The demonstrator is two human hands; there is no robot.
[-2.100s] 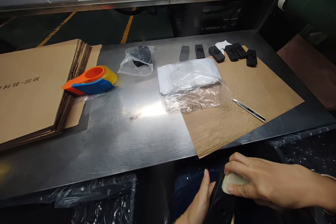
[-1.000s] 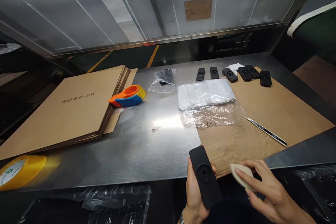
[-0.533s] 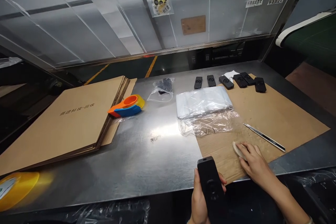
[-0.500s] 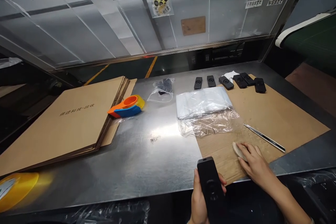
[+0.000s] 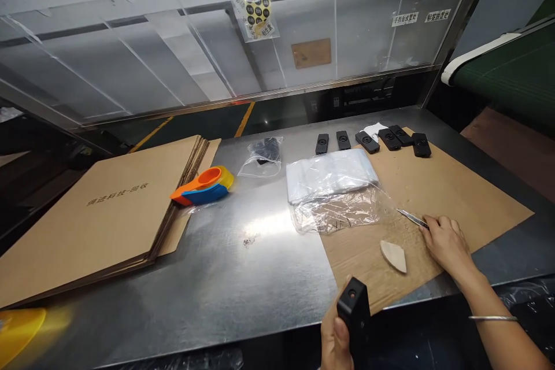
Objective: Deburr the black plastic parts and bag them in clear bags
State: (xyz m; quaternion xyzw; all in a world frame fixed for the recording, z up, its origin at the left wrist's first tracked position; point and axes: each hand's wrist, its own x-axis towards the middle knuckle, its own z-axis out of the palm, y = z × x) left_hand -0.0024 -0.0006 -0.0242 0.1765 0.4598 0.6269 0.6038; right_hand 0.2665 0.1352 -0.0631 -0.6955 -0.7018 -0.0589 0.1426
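Observation:
My left hand [image 5: 333, 332] is closed around a black rectangular device [image 5: 356, 312], held upright at the table's front edge with its small end face turned up. My right hand [image 5: 446, 243] lies over the back part of the metal tweezers [image 5: 410, 217], fingers closed on them; their pointed tip sticks out to the left, over the cardboard sheet [image 5: 472, 196]. Between my hands a beige wedge-shaped pad [image 5: 393, 256] rests on the sheet, touched by neither. Similar black devices [image 5: 367, 141] lie in a loose row at the back, several of them.
Mid-table is a stack of clear plastic bags [image 5: 332, 176]. Left of it are a bagged dark item [image 5: 264, 156] and an orange and blue tape dispenser [image 5: 203, 186]. Folded cardboard [image 5: 108, 202] is stacked far left, near a yellow tape roll [image 5: 19, 332]. A clear panel [image 5: 182, 63] stands behind.
My right hand has let go of the beige pad and moved right onto the tweezers. My left hand has tipped the device, so its end face shows more.

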